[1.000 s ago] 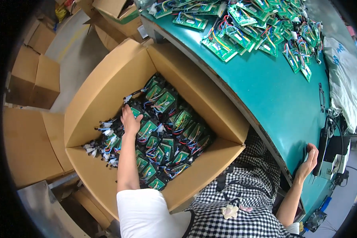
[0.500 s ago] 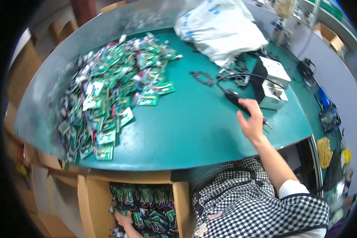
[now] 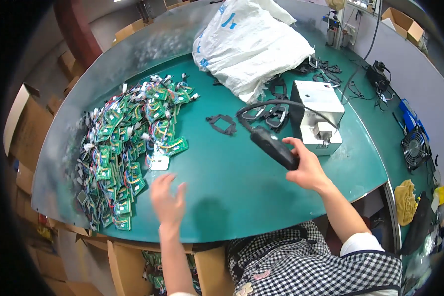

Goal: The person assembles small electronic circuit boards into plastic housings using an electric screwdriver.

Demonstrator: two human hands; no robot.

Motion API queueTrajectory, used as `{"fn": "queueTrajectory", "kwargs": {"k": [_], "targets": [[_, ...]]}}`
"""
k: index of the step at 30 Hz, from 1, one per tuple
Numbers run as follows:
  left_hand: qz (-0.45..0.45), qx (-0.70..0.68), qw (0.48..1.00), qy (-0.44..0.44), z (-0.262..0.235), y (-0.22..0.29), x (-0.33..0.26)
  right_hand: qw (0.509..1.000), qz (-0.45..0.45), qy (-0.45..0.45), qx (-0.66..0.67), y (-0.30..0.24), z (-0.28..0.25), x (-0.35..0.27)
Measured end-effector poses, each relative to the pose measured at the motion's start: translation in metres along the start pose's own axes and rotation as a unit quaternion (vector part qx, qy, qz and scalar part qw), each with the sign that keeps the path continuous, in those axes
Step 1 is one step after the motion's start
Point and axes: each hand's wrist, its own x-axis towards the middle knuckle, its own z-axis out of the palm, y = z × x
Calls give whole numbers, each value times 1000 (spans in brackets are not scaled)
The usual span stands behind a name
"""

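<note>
Beside the white box (image 3: pixel 316 98), the right hand (image 3: pixel 308 170) clasps a black tool (image 3: pixel 272 146), seemingly for control; the left hand (image 3: pixel 168 201) spreads empty.

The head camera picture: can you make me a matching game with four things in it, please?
1. Left hand
2. Right hand
3. Big sack
4. Fan

A. Round and black, far right
B. Open, near the green circuit boards
C. White with blue marks
D. Holding a black tool

Pairs: 1-B, 2-D, 3-C, 4-A
</note>
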Motion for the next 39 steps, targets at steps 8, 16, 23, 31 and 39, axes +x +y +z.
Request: {"fn": "queueTrajectory", "kwargs": {"k": [8,16,23,31,39], "targets": [[-197,103,959,-177,192,71,118,855,-84,155,488,47,-16,-38],[-31,-76,935,-344,152,26,101,921,-152,100,343,67,-20,-46],[280,-241,834,-409,128,115,11,905,-152,158,365,57,-12,-50],[95,124,972,-175,102,5,102,889,-128,239,370,59,-9,-52],[46,242,935,-257,84,-79,110,887,-81,210,404,61,-9,-52]]}}
